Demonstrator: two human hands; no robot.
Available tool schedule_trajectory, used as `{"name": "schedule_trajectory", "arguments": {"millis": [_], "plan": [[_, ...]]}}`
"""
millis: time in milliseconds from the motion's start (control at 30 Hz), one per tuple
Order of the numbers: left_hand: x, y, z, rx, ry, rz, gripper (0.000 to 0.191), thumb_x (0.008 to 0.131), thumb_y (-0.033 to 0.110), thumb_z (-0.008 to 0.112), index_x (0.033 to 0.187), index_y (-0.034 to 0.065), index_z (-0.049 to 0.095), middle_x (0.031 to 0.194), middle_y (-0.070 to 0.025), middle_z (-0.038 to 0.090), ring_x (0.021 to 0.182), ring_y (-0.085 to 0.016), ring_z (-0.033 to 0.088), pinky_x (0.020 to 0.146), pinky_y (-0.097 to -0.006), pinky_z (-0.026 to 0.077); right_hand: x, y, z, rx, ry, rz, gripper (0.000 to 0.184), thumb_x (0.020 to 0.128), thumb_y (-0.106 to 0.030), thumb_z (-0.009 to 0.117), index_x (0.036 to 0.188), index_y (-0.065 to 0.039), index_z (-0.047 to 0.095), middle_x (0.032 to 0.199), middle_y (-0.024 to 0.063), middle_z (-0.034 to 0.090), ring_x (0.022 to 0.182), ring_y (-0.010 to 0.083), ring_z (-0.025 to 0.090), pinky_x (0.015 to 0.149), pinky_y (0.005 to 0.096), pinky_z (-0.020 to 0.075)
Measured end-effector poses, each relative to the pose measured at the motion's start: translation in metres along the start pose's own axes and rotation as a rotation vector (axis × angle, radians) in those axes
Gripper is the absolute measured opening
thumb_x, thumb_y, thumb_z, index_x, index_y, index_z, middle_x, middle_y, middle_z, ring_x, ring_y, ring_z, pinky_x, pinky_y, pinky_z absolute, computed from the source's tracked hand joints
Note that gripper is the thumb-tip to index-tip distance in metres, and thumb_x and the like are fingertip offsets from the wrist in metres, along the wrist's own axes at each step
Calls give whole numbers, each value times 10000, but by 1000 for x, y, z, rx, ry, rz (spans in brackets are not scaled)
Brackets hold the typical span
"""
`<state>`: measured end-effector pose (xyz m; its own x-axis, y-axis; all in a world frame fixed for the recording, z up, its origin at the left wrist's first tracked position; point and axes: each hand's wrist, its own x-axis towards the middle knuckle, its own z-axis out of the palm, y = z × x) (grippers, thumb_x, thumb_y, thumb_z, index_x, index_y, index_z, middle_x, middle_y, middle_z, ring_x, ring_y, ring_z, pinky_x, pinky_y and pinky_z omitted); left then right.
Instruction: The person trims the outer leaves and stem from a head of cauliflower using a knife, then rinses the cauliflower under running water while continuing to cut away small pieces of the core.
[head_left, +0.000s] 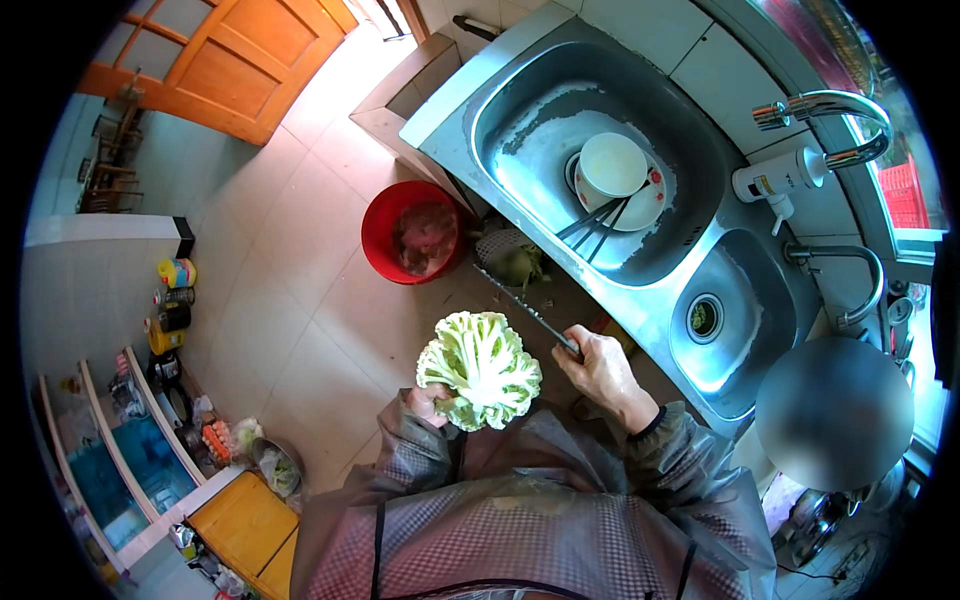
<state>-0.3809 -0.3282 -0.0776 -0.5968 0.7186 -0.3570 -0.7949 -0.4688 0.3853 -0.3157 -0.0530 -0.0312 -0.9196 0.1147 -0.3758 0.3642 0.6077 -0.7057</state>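
My left hand (429, 405) grips a pale green-white cauliflower head (481, 371) by its left edge, with the branching stem side turned up. In my right hand (601, 373) is a knife (529, 309), held by its handle. Its blade points up and left, apart from the cauliflower, and I see it nearly edge-on. Beyond the blade, a container with green leaf scraps (514, 261) sits on the floor below the sink. Part of it is in shadow.
A red bucket (373, 238) with waste inside stands on the tiled floor (281, 300). At the right is a steel double sink (645, 292). Its larger basin holds a white bowl (613, 161), a plate (649, 214) and chopsticks (600, 225). A wooden door (240, 71) stands at upper left.
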Motion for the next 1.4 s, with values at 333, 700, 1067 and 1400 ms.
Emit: {"name": "schedule_trajectory", "arguments": {"millis": [333, 700, 1067, 1400], "plan": [[6, 4, 23, 99, -57, 29, 1093, 642, 263, 864, 1566, 36, 327, 1540, -189, 468, 1368, -340, 527, 1154, -504, 429, -11, -51, -2, 478, -231, -109, 330, 1057, -358, 551, 1124, -36, 547, 795, 148, 636, 726, 311, 663, 667, 418, 510], [-3, -9, -32, 211, -56, -1, 1087, 615, 216, 866, 1549, 12, 349, 1506, -188, 503, 1335, -325, 560, 1139, -483, 452, -2, -55, 16, 304, -111, -25, 395, 1028, -415, 583, 1046, -20, 587, 699, 199, 636, 668, 411, 655, 599, 478, 503], [-6, -16, -39, 258, -48, -62, 1081, 621, 166, 892, 1546, 8, 354, 1486, -180, 520, 1342, -318, 551, 1137, -464, 447, -6, -59, 18, 512, -184, 107, 564, 883, -476, 789, 1113, 32, 705, 814, 87, 730, 724, 98, 656, 667, 302, 546], [-5, -10, -36, 253, -167, -149, 1066, 668, 224, 891, 1552, 7, 337, 1496, -179, 503, 1349, -314, 539, 1141, -462, 437, -7, -48, 14, 344, -144, 24, 686, 836, -674, 711, 946, 1, 770, 580, 158, 632, 534, 276, 655, 583, 395, 528]]}}
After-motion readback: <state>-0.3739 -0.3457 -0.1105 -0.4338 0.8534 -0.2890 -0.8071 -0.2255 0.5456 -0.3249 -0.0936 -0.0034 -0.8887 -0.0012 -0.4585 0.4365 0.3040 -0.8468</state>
